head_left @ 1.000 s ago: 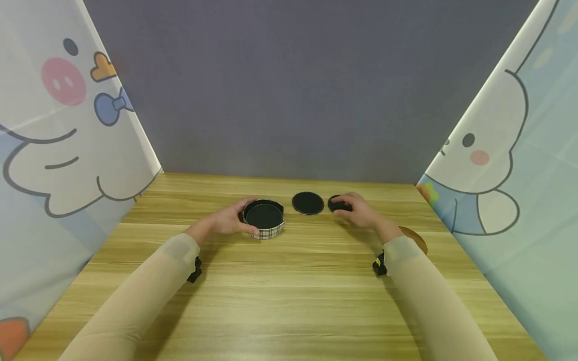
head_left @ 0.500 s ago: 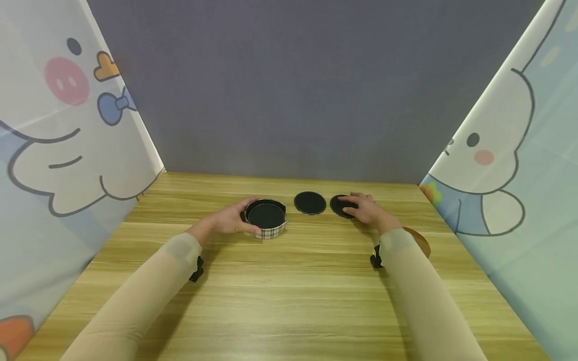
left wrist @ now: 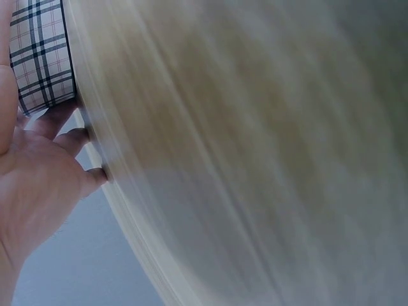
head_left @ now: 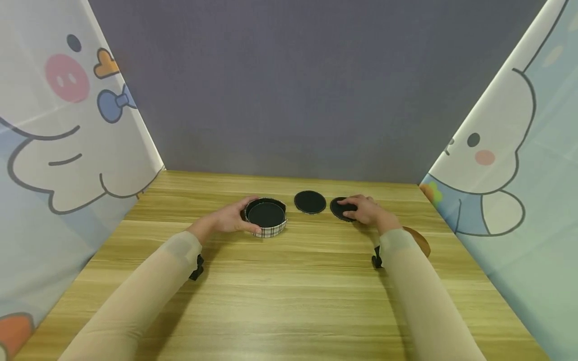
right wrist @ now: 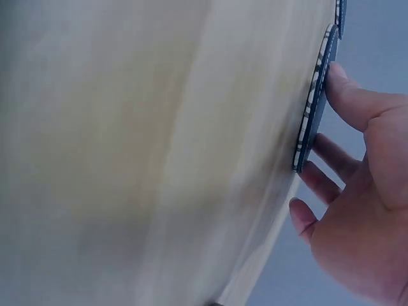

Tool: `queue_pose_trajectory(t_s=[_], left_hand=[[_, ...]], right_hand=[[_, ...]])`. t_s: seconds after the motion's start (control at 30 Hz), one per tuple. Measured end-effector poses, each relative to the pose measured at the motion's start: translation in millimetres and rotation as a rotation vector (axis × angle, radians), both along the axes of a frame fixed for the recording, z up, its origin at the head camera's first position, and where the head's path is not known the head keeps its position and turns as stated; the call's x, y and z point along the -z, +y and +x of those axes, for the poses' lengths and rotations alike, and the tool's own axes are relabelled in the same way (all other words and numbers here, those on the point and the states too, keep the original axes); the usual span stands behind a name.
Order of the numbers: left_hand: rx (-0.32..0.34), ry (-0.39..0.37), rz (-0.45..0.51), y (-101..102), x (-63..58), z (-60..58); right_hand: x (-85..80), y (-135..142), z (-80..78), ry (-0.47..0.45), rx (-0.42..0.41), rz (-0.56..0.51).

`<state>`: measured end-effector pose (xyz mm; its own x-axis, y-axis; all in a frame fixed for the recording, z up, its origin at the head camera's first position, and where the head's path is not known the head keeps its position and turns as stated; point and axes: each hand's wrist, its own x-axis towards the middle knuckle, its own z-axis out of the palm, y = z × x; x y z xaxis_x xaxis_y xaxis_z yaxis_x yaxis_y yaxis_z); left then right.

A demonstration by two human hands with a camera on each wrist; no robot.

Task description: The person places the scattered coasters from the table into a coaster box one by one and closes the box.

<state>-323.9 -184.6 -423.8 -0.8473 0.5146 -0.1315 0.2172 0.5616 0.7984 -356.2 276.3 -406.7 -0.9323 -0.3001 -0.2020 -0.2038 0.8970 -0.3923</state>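
My left hand (head_left: 231, 216) grips the left side of a round coaster holder (head_left: 270, 232), with its thumb along the front. The holder has a plaid outer wall and a black inside, where a round black coaster (head_left: 266, 215) lies. In the left wrist view, its plaid wall (left wrist: 42, 54) shows beyond the palm. On the table to the right, my right hand (head_left: 365, 210) rests its fingertips on a round black coaster (head_left: 339, 208), which lies flat. The right wrist view shows the thumb on this coaster's upper face and its patterned edge (right wrist: 310, 105) against the wood.
Another black coaster (head_left: 310, 202) lies between the holder and the right hand's coaster. A brown rounded object (head_left: 420, 241) is partly hidden by the right forearm. A grey wall (head_left: 289, 100) stands at the back of the wooden table (head_left: 280, 291), with cartoon-printed sheets on both sides.
The right hand has moved slightly right, uncovering more of its coaster, and that coaster has shifted slightly towards me. The left hand keeps its grip on the holder.
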Motion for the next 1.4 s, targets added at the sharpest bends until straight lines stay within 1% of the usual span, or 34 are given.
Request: queue_pose_trajectory(t_s=[0.2,0.37,0.57,0.77,0.93,1.07,1.4], left_hand=[[-0.001,0.004,-0.001,-1,-0.8,-0.4],[0.005,0.012,-0.004,-1,-0.7,0.2],[0.009,-0.003,-0.003,-1,-2.0,0.0],[0.011,0.017,-0.025,-1,-2.0,0.1],[0.009,0.015,-0.021,0,-0.2,0.8],[0.007,0.017,-0.017,0,-0.3,0.7],[-0.001,-0.001,0.002,0,-0.9,1.2]], right_hand=[[-2.2,3,9.2,-0.007,-0.086,0.045],[-5.0,7,20.4,-0.001,-0.163,0.086],[-7.7,8,35.9,-0.005,-0.229,0.070],[-7.3,7,50.9,-0.006,-0.232,0.029],[-5.6,5,60.8,0.007,-0.244,-0.003],[-6.2,3,67.7,0.009,-0.245,-0.003],[-3.4,1,73.3,-0.017,-0.237,0.009]])
